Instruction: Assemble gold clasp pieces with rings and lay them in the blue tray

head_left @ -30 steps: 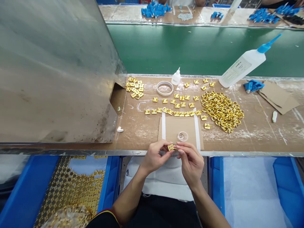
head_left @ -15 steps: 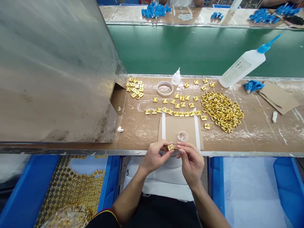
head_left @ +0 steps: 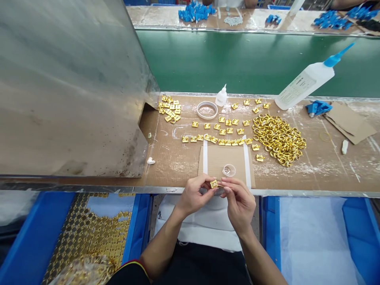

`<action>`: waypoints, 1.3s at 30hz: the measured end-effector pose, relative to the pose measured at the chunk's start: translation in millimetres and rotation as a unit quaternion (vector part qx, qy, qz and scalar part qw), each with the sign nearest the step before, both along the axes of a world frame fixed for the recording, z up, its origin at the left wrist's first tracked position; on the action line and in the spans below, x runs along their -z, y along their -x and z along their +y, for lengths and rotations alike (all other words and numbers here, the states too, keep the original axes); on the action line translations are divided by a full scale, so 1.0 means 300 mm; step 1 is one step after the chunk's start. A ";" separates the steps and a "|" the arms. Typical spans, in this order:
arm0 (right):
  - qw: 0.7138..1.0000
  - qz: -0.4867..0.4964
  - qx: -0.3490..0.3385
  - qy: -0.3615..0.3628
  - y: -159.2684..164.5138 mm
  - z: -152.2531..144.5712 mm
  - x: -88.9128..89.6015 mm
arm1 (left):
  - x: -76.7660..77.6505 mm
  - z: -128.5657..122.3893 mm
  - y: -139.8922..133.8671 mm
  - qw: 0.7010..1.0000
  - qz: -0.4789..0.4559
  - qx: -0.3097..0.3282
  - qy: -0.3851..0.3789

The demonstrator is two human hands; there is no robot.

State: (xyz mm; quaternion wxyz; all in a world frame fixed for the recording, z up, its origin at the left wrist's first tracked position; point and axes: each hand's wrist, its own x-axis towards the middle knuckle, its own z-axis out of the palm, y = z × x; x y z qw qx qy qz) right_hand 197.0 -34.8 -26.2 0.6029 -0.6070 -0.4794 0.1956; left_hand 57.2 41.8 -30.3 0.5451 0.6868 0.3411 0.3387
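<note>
At the table's near edge, my left hand (head_left: 194,197) pinches a small square gold piece (head_left: 214,184) between thumb and fingers. My right hand (head_left: 242,204) grips a thin wooden stick (head_left: 221,186), whose tip meets the gold piece or lies very close to it. Just beyond the hands, a small clear round dish (head_left: 228,170) rests on a cardboard pad (head_left: 216,158) with white tape strips. Behind the pad runs a row of similar gold pieces (head_left: 221,142), and several more lie scattered further back. To the right is a heap of gold rings (head_left: 279,138).
A metal housing (head_left: 74,91) rises at the left. Along the back stand a small white dropper bottle (head_left: 221,97), a tape roll (head_left: 207,110) and a large tilted bottle (head_left: 305,87). Blue bins (head_left: 138,225) sit below the table edge. Beyond lies a green belt (head_left: 237,59).
The scene has shifted very slightly to the right in view. Both hands keep their grip on the gold piece and the stick, with hardly any visible movement.
</note>
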 end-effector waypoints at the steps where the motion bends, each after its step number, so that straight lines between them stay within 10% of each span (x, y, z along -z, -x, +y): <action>1: 1.000 -0.002 0.000 0.001 0.000 0.000 0.000 | 0.000 0.000 0.000 1.000 0.002 0.001 0.003; 39: 0.999 0.025 0.014 -0.025 0.005 0.011 -0.016 | 0.001 -0.002 0.003 1.000 0.015 0.003 -0.010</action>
